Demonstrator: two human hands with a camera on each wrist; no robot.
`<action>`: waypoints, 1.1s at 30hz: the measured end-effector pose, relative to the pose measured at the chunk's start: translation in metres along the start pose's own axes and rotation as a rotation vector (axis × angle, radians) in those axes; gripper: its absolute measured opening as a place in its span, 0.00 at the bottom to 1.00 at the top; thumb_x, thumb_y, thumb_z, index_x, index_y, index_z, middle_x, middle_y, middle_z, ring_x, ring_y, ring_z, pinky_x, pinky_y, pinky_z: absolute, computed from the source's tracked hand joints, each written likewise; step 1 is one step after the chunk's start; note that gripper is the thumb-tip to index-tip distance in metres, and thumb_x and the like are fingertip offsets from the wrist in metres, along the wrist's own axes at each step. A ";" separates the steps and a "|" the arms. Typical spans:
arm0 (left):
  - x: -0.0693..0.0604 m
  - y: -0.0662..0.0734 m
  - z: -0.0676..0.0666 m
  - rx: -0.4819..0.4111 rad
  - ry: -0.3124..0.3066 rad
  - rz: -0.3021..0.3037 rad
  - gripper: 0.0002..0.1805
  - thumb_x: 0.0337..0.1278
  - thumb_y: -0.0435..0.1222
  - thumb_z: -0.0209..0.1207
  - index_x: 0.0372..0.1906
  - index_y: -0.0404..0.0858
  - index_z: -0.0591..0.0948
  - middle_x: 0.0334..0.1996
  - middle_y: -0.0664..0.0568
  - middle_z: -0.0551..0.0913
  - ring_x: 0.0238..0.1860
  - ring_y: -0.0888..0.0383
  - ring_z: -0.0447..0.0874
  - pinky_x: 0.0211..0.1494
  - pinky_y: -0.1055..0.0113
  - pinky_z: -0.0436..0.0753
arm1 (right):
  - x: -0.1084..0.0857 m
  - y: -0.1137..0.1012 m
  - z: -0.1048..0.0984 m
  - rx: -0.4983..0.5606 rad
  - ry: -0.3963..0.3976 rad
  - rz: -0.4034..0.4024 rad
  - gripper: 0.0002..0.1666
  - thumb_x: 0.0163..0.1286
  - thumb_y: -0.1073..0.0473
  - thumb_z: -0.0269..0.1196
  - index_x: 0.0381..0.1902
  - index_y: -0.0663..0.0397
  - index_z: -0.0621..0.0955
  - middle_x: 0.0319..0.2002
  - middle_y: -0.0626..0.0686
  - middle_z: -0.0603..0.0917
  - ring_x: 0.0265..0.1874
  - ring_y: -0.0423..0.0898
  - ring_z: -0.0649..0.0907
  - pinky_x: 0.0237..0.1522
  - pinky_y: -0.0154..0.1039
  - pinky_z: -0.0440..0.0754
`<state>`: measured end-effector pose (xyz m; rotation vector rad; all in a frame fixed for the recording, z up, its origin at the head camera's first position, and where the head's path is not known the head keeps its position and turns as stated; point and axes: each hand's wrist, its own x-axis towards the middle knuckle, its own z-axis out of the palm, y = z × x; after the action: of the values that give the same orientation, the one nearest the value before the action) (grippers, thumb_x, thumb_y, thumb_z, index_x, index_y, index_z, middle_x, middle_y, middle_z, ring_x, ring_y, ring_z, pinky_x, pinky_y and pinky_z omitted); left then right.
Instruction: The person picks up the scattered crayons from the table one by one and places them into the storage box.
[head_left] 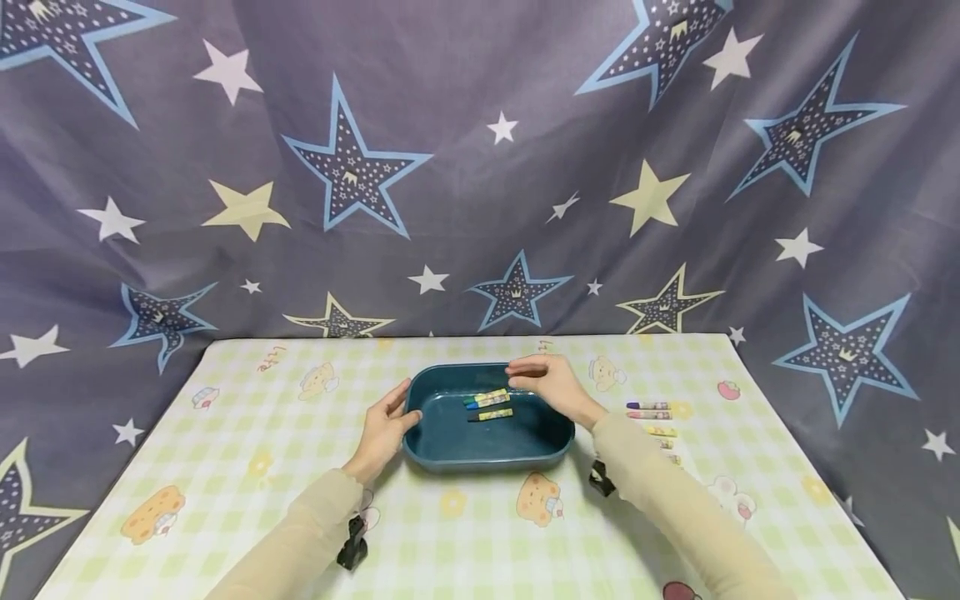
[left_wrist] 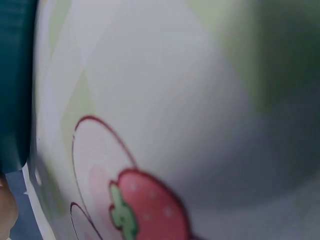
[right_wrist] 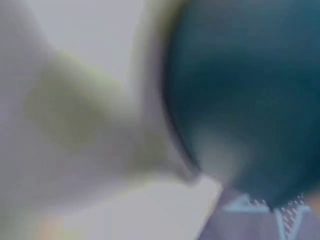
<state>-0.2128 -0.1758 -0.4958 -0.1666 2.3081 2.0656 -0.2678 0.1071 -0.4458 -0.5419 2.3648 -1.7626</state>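
A dark teal basin (head_left: 487, 465) with rounded corners stands on the table. My left hand (head_left: 381, 432) grips its left rim, thumb on the inside and fingers along the outside. On the basin floor lie a blue crayon (head_left: 487, 402), a dark crayon (head_left: 491, 414) and a green crayon (head_left: 491, 393), all in yellowish wrappers. Above the basin's right part hovers my right hand (head_left: 551, 383), its fingers slightly bent near the crayons, with nothing visible between them. The right wrist view is blurred and shows mainly the basin's outer wall (right_wrist: 240, 100); the left wrist view catches its side (left_wrist: 15, 85).
Right of the basin lie several more crayons, among them a purple crayon (head_left: 648, 406), a pink crayon (head_left: 649, 415) and a yellow crayon (head_left: 662, 432); my right sleeve (head_left: 660, 492) partly covers others. A green checked cloth (head_left: 247, 508) covers the table. Behind hangs a star-patterned curtain (head_left: 465, 192).
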 end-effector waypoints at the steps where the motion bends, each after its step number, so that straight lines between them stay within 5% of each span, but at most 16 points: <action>1: 0.000 0.000 0.000 0.000 -0.002 0.001 0.34 0.55 0.25 0.55 0.68 0.39 0.61 0.62 0.39 0.67 0.65 0.50 0.65 0.57 0.70 0.75 | -0.001 0.001 -0.007 -0.012 0.008 -0.030 0.19 0.56 0.61 0.67 0.46 0.60 0.82 0.42 0.58 0.85 0.40 0.43 0.85 0.42 0.35 0.83; 10: -0.006 -0.003 -0.001 0.000 -0.008 -0.018 0.34 0.56 0.27 0.55 0.69 0.40 0.60 0.65 0.41 0.64 0.65 0.49 0.64 0.59 0.60 0.74 | -0.031 -0.012 -0.090 -0.123 0.038 0.024 0.21 0.57 0.63 0.65 0.49 0.63 0.80 0.45 0.62 0.83 0.40 0.39 0.84 0.43 0.33 0.83; 17: -0.002 0.001 -0.002 0.011 -0.023 -0.013 0.34 0.57 0.28 0.54 0.69 0.41 0.59 0.66 0.43 0.63 0.67 0.49 0.62 0.60 0.63 0.72 | -0.051 0.017 -0.146 -0.165 0.125 0.131 0.22 0.60 0.60 0.64 0.52 0.65 0.78 0.49 0.63 0.80 0.38 0.29 0.82 0.44 0.24 0.79; 27: 0.002 0.005 -0.006 0.025 -0.010 -0.008 0.34 0.56 0.27 0.55 0.69 0.41 0.61 0.64 0.40 0.66 0.65 0.49 0.64 0.57 0.67 0.76 | -0.066 0.066 -0.173 -0.093 0.207 0.108 0.21 0.57 0.68 0.64 0.48 0.74 0.77 0.40 0.56 0.86 0.33 0.30 0.83 0.38 0.23 0.81; 33: 0.000 0.002 -0.001 0.007 -0.010 -0.024 0.34 0.55 0.26 0.55 0.69 0.41 0.61 0.65 0.40 0.64 0.66 0.49 0.63 0.58 0.65 0.75 | -0.076 0.084 -0.181 -0.203 0.187 0.194 0.21 0.59 0.69 0.61 0.50 0.75 0.76 0.43 0.62 0.84 0.33 0.27 0.81 0.36 0.21 0.79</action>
<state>-0.2128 -0.1766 -0.4936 -0.1828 2.2952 2.0423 -0.2724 0.3178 -0.4782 -0.1669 2.6383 -1.5611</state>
